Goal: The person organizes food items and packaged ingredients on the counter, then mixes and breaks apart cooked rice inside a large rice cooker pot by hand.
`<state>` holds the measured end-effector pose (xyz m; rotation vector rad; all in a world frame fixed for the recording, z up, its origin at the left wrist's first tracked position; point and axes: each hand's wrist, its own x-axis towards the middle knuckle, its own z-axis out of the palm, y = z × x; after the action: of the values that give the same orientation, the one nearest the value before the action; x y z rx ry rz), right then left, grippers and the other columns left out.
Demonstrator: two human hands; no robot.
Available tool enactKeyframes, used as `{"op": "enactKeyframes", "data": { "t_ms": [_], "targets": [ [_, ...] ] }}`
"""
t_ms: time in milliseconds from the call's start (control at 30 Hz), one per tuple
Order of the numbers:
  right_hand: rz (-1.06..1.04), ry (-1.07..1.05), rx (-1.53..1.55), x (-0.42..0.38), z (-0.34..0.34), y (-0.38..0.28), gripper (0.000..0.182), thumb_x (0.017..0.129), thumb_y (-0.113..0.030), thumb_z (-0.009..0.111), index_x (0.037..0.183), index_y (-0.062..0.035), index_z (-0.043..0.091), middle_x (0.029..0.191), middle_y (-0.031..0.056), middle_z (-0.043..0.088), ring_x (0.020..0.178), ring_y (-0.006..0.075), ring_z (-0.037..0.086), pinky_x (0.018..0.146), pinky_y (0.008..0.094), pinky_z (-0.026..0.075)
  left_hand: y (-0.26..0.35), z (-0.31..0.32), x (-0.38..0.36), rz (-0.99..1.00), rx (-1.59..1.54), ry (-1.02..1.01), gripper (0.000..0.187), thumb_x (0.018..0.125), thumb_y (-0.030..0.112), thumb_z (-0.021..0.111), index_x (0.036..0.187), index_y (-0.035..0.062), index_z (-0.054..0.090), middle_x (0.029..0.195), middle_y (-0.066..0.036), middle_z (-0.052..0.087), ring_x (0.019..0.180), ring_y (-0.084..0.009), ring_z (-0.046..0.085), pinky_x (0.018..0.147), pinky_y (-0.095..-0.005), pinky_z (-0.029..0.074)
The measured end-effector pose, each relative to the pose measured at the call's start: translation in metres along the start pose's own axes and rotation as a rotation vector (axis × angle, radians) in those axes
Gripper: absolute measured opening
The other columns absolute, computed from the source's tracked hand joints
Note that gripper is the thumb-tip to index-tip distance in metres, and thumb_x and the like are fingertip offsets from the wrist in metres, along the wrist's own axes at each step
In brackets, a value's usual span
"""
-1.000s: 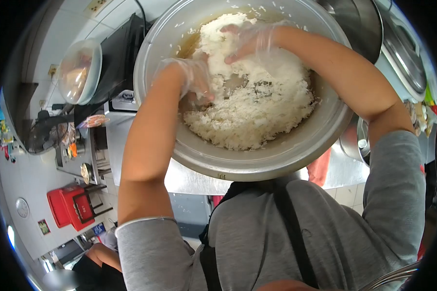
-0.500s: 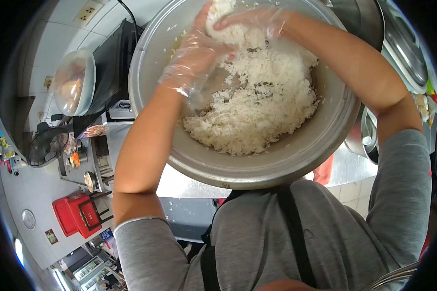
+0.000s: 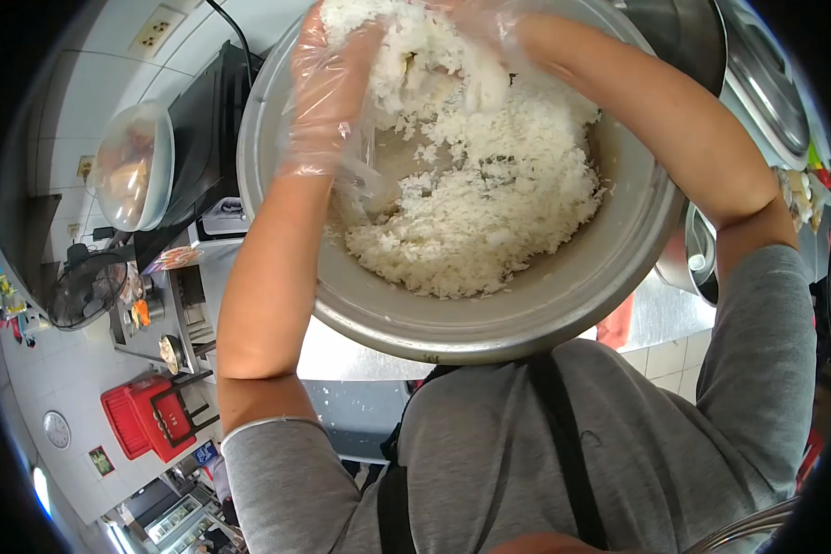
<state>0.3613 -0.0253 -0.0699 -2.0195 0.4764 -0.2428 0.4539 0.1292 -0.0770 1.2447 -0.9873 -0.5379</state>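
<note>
White cooked rice (image 3: 489,217) lies heaped in a wide metal basin (image 3: 489,346), with bare bottom showing left of the heap. My left hand (image 3: 328,88), in a clear plastic glove, curls around a clump of rice (image 3: 406,51) at the basin's far side. On the other side of that clump is my right hand (image 3: 485,26), gloved too and blurred, partly cut off by the top edge of the view. Loose grains stick together between the two hands, and some rice hangs below them.
A clear tub (image 3: 134,166) of food stands on a black appliance (image 3: 198,138) to the left. A black fan (image 3: 88,288) is beyond it. Steel lidded pans (image 3: 762,78) sit close on the right, and a red cloth (image 3: 616,323) lies by the basin's near rim.
My left hand has moved left and toward the far rim. The clump between my hands has spread wider, with rice hanging loose. My right hand has shifted slightly upward in view.
</note>
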Motion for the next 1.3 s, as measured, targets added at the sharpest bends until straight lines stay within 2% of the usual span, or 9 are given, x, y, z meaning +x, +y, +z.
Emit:
{"op": "enactKeyframes", "data": {
  "t_ms": [333, 467, 767, 833, 933, 967, 1100, 1167, 1300],
  "targets": [
    [-0.245, -0.176, -0.787, 0.007, 0.005, 0.002, 0.066, 0.092, -0.043, 0.055, 0.141, -0.0012, 0.042, 0.139, 0.0219, 0.048, 0.129, 0.033, 0.044, 0.108, 0.0407, 0.033, 0.025, 0.004, -0.001, -0.504, 1.631, -0.101, 0.067, 0.09, 0.021, 0.066, 0.145, 0.0017, 0.033, 0.12, -0.014, 0.058, 0.12, -0.0228, 0.051, 0.101, -0.0334, 0.042],
    [-0.365, -0.27, -0.928, 0.012, 0.011, 0.005, 0.068, 0.093, -0.045, 0.054, 0.142, -0.0007, 0.04, 0.14, 0.0236, 0.047, 0.13, 0.034, 0.043, 0.11, 0.0411, 0.031, -0.015, -0.016, 0.017, -0.376, 1.179, 0.159, 0.049, 0.089, 0.03, 0.065, 0.129, 0.0037, 0.054, 0.11, -0.011, 0.065, 0.094, -0.0218, 0.063, 0.082, -0.0354, 0.05],
    [-0.493, 0.052, -0.559, 0.069, 0.044, 0.086, 0.068, 0.094, -0.043, 0.051, 0.143, 0.0021, 0.036, 0.139, 0.0263, 0.046, 0.134, 0.0362, 0.04, 0.115, 0.0412, 0.024, -0.053, -0.066, 0.04, -0.009, 1.663, -0.484, 0.057, 0.092, 0.046, 0.049, 0.134, 0.0087, 0.051, 0.127, -0.016, 0.058, 0.115, -0.0325, 0.056, 0.103, -0.0413, 0.041],
    [-0.221, -0.171, -0.468, 0.058, 0.033, 0.073, 0.071, 0.088, -0.054, 0.053, 0.141, -0.0067, 0.042, 0.148, 0.0214, 0.03, 0.139, 0.0354, 0.026, 0.116, 0.0476, 0.019, -0.043, -0.05, 0.026, -0.538, 0.856, -0.002, 0.074, 0.085, 0.054, 0.06, 0.134, 0.0001, 0.048, 0.135, -0.018, 0.053, 0.123, -0.0312, 0.052, 0.106, -0.0396, 0.038],
    [0.193, -0.495, -0.305, 0.037, 0.016, 0.063, 0.076, 0.081, -0.069, 0.057, 0.138, -0.02, 0.053, 0.16, 0.014, 0.007, 0.147, 0.0341, 0.006, 0.116, 0.0573, 0.012, -0.034, -0.037, 0.015, -0.918, 0.814, -0.386, 0.091, 0.073, 0.049, 0.076, 0.147, 0.0149, 0.037, 0.155, -0.019, 0.023, 0.133, -0.0365, 0.04, 0.109, -0.0462, 0.037],
    [-0.464, -0.768, -0.356, 0.068, 0.013, 0.107, 0.081, 0.082, -0.068, 0.058, 0.145, -0.0197, 0.043, 0.16, 0.0146, 0.007, 0.147, 0.0348, 0.006, 0.116, 0.0571, 0.012, -0.048, -0.029, 0.013, -0.846, 1.157, -0.507, 0.095, 0.071, 0.048, 0.078, 0.149, 0.0178, 0.033, 0.155, -0.021, 0.021, 0.136, -0.0355, 0.037, 0.115, -0.0427, 0.028],
    [0.051, -0.522, -0.317, 0.0, 0.026, 0.024, 0.087, 0.082, -0.068, 0.058, 0.15, -0.021, 0.031, 0.16, 0.0142, 0.009, 0.147, 0.0346, 0.006, 0.117, 0.0538, 0.012, -0.027, 0.014, 0.003, -0.496, 1.277, -0.648, 0.061, 0.078, 0.036, 0.075, 0.132, 0.0186, 0.053, 0.137, -0.017, 0.051, 0.125, -0.0286, 0.049, 0.117, -0.0375, 0.026],
    [0.298, -0.295, 0.088, -0.006, 0.026, 0.017, 0.061, 0.086, -0.036, 0.067, 0.136, -0.0084, 0.045, 0.139, 0.0175, 0.045, 0.127, 0.0249, 0.043, 0.103, 0.0393, 0.039, -0.051, -0.001, 0.004, -0.493, 0.972, -0.534, 0.054, 0.081, 0.031, 0.073, 0.13, 0.0177, 0.054, 0.129, -0.012, 0.055, 0.12, -0.0246, 0.052, 0.116, -0.0376, 0.027],
    [0.301, -0.318, 0.261, 0.024, 0.032, 0.062, 0.059, 0.086, -0.045, 0.064, 0.13, -0.0068, 0.052, 0.13, 0.0164, 0.053, 0.114, 0.0188, 0.05, 0.093, 0.0321, 0.043, -0.057, -0.017, 0.009, -0.43, 0.569, -0.347, 0.061, 0.081, 0.025, 0.073, 0.133, 0.0107, 0.045, 0.111, -0.007, 0.06, 0.107, -0.02, 0.056, 0.107, -0.0331, 0.034]
  ]
}}
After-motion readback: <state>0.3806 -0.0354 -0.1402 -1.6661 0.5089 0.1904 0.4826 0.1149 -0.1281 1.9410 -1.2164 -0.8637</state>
